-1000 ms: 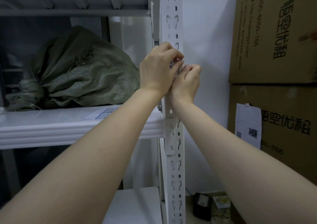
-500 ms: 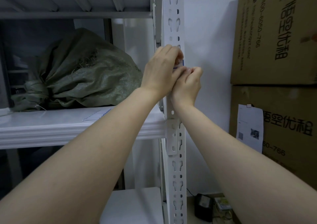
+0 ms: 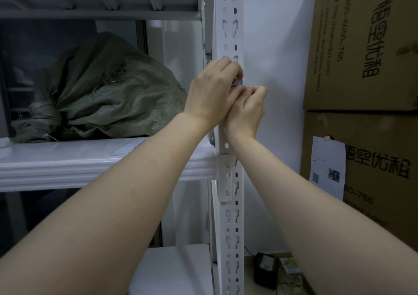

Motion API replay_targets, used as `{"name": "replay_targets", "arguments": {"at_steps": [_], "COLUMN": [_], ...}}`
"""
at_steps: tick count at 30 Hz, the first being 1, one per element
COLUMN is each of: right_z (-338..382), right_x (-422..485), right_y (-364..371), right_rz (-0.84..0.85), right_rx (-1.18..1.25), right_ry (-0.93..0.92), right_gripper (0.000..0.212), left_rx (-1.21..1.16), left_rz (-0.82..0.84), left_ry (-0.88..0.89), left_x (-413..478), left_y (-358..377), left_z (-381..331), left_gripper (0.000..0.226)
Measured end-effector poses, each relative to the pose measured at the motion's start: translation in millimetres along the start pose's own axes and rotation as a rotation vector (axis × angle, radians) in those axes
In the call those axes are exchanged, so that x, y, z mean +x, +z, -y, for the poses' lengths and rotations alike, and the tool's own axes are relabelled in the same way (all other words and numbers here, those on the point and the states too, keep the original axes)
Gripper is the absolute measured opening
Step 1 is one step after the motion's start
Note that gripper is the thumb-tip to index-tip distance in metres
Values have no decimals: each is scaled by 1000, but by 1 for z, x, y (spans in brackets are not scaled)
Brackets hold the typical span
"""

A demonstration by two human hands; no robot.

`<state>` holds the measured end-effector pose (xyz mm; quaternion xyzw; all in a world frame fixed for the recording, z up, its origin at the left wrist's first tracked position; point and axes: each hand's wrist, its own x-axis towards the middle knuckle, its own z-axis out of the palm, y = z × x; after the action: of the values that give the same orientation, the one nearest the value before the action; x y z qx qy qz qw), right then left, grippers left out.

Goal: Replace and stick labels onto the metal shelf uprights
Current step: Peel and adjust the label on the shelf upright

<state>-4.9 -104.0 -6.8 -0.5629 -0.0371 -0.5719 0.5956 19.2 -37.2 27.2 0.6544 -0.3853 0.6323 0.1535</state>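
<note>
A white perforated metal upright runs down the middle of the view. A small white label with a blue edge lies on the upright's front, mostly hidden by fingers. My left hand curls over the label from the left, its fingertips pinching the label's top. My right hand sits just below and to the right, with its fingers bent and its fingertips at the label's lower edge. Both hands touch each other against the upright.
A green woven sack lies on the white shelf board, with a sheet of paper near it. Stacked cardboard boxes stand at the right. A black adapter and cables lie on the floor.
My left hand's fingers have crept slightly upward on the upright, uncovering a bit of the blue-edged label. My right hand stays just below it. The view has shifted a little.
</note>
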Motion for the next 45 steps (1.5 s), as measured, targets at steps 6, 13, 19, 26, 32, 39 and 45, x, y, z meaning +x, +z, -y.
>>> {"name": "replay_targets", "arguments": {"at_steps": [6,13,19,26,32,39,45], "right_z": [1,1,-2,-2,-2,-2,-3], "right_x": [0,0,0,-1,-2,-2,-3], "right_y": [-1,-2,-1,-1,-2,-2,-3], "right_rz": [3,15,16,-3,7,10,19], "right_rx": [8,32,11,12,9,6,-11], "right_ry": [-2,18,7,9,-9,-11,-17], "right_gripper": [14,16,16,15,15,15,15], "left_rx": [-12,-79,-78,-72,-75,-74,-12], "left_rz": [-10,30,60,101,81,102,73], "left_ry": [18,28,22,35,24,28,12], "left_x": [-2,2,6,-1,1,1,-2], "left_y": [0,0,-2,-4,-5,-6,-7], "left_z": [1,4,1,4,3,2,0], "left_gripper": [16,18,13,17,19,17,21]}}
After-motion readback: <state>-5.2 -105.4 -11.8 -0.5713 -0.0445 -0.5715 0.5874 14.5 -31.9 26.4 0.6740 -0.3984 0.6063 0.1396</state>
